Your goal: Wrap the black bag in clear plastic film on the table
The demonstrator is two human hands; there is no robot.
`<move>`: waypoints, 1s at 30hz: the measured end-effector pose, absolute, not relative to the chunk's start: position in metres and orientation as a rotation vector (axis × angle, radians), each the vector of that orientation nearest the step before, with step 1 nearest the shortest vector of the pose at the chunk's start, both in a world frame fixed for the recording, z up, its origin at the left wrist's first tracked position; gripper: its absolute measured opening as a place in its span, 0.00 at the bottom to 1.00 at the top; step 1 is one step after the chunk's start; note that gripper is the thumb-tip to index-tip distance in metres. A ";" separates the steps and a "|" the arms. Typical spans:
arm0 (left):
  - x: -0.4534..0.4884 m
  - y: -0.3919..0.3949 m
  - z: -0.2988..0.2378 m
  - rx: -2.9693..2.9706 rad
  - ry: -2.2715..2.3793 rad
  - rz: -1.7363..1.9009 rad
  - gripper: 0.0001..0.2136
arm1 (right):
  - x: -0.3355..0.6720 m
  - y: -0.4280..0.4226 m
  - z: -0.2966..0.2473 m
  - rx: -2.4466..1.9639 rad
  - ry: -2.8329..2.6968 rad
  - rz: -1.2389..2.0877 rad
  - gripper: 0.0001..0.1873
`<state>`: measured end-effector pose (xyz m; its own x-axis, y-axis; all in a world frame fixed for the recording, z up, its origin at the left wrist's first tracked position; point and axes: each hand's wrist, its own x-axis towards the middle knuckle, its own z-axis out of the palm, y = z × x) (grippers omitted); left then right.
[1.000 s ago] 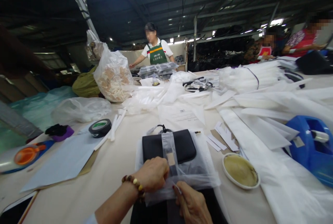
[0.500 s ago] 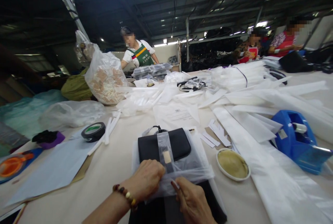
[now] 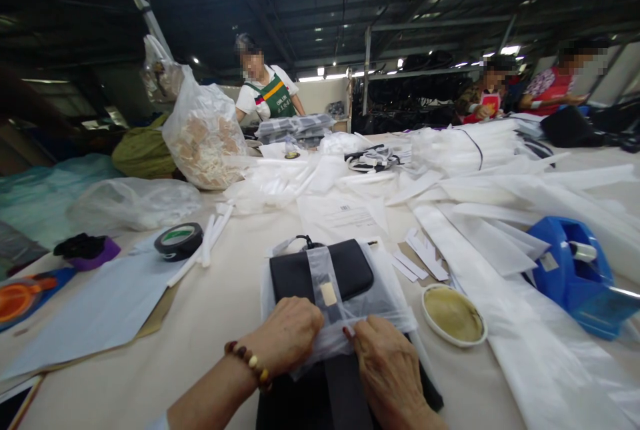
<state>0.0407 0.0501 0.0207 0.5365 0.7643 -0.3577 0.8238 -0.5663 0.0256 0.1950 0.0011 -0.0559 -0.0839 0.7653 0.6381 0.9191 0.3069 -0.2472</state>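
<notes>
In the head view a black pouch or small bag [image 3: 295, 275] lies flat on translucent white wrapping sheet [image 3: 385, 290], with a clear band running down its front over a beige label [image 3: 329, 293]. My left hand [image 3: 293, 330], wearing a beaded bracelet, is closed on the sheet just below the pouch. Across from it my right hand [image 3: 385, 357] pinches the same sheet at its folded lower part. Beneath both hands a larger black item [image 3: 295, 400] sits at the table's near edge; its kind is unclear, and the hands partly cover it.
To the right are a shallow dish of yellowish paste [image 3: 454, 315], a blue tape dispenser [image 3: 570, 270] and white sheets [image 3: 480, 297]. A black tape roll [image 3: 179, 241] lies left on pale blue paper [image 3: 110, 297]. A filled plastic bag [image 3: 205, 137] stands behind. Several people work across the table.
My right hand has moved up and turned palm-down over the sheet beside my left hand. The left hand stays closed on it. The camera view has shifted slightly.
</notes>
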 end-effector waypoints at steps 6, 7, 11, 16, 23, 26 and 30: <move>0.044 0.052 0.022 2.554 1.351 -0.497 0.10 | 0.196 0.004 -0.061 -1.653 -1.961 -0.120 0.16; 0.045 0.053 0.022 2.547 1.353 -0.506 0.10 | 0.196 0.005 -0.062 -1.686 -1.969 -0.103 0.15; 0.049 0.057 0.023 2.524 1.351 -0.551 0.10 | 0.194 0.007 -0.062 -1.759 -1.998 -0.062 0.12; 0.054 0.045 0.022 2.541 1.405 -0.554 0.14 | 0.193 0.008 -0.060 -1.788 -2.010 -0.046 0.12; 0.061 0.001 -0.056 3.282 1.234 0.876 0.17 | 0.194 0.009 -0.066 -1.753 -2.030 -0.098 0.12; 0.063 -0.003 -0.092 3.224 1.363 1.215 0.17 | 0.193 0.010 -0.066 -1.749 -2.040 -0.126 0.12; 0.064 -0.002 -0.106 3.233 1.349 1.215 0.17 | 0.194 0.011 -0.060 -1.820 -2.078 -0.137 0.13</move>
